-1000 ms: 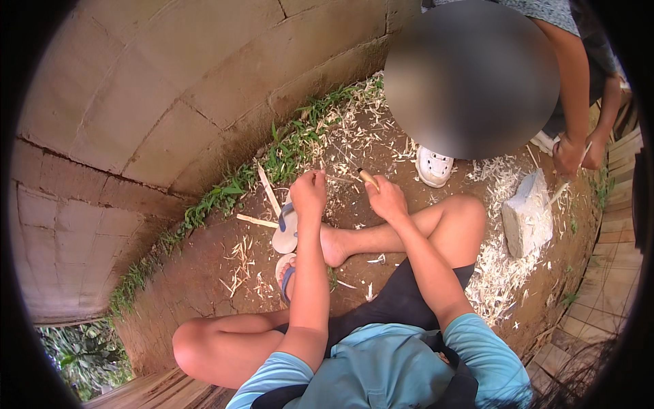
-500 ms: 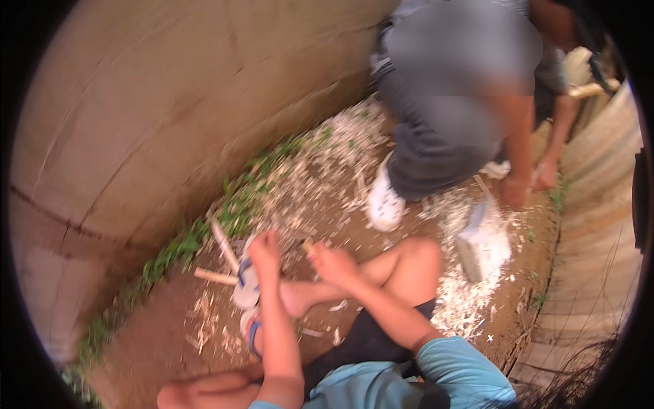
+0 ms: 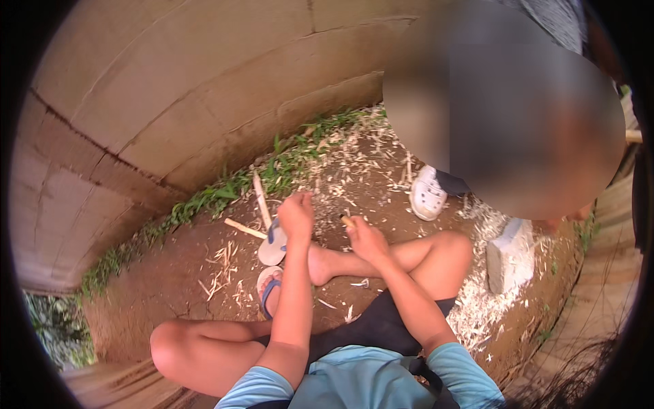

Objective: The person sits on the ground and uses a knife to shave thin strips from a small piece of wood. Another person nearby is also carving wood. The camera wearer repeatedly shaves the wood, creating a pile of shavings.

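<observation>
To your left, a block wall (image 3: 204, 88) curves behind a strip of grass (image 3: 221, 195) that borders bare brown dirt (image 3: 150, 273). Two pale sticks (image 3: 261, 199) lie beside an unworn sandal (image 3: 271, 253); farther right come a co-worker's white shoe (image 3: 428, 196), a grey block (image 3: 496, 269) among thick wood shavings (image 3: 473, 320), and wooden planks (image 3: 586, 334) along the edge. Your left hand (image 3: 297, 215) is curled into a fist, and you cannot tell whether anything is inside it. Your right hand (image 3: 368, 240) closes around a short wooden piece (image 3: 348, 222), its dark tip poking out toward your left hand. Your left forearm points nearly straight ahead; your right slants forward and leftward over your bent leg, the hands apart.
</observation>
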`<state>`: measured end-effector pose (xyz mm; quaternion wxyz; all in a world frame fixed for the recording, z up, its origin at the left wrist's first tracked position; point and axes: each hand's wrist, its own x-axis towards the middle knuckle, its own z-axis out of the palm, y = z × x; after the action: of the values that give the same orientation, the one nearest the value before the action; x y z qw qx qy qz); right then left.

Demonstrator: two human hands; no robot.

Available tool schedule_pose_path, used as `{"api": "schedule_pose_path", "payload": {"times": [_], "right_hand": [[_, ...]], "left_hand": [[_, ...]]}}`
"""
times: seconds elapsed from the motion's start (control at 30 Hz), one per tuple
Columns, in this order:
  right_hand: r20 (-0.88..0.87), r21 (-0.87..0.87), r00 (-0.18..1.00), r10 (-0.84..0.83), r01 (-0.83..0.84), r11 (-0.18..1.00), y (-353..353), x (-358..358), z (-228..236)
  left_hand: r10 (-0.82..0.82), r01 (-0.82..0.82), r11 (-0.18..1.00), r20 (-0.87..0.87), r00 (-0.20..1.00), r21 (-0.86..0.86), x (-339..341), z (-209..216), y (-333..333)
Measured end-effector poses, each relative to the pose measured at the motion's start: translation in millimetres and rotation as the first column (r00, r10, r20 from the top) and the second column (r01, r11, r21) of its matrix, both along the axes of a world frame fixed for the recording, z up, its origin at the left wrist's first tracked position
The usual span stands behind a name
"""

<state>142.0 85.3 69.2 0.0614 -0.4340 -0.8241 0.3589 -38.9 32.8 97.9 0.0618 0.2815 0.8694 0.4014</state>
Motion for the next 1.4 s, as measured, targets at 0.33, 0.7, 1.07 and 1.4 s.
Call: {"api": "schedule_pose_path", "payload": {"times": [0.33, 0.7, 1.07, 1.4], "right_hand": [[0.223, -0.185, 0.97, 0.099, -0.057, 0.981, 20, -15, -9], [-0.296, -0.037, 0.923, -0.247, 0.247, 0.968, 36, -22, -1], [-0.076, -0.114, 0.981, -0.179, 0.17, 0.979, 28, -22, 10], [0.281, -0.001, 0.956, 0.08, -0.083, 0.997, 9, -26, 25]], "left_hand": [[-0.043, 0.049, 0.997, 0.117, 0.992, -0.051, 2, -13, 9], [-0.008, -0.011, 0.994, 0.172, 0.985, 0.108, 2, 4, 19], [0.075, -0.079, 0.997, 0.177, 0.981, 0.016, 23, -19, 21], [0.192, -0.192, 0.97, 0.012, 0.981, 0.147, 7, -30, 11]]}}
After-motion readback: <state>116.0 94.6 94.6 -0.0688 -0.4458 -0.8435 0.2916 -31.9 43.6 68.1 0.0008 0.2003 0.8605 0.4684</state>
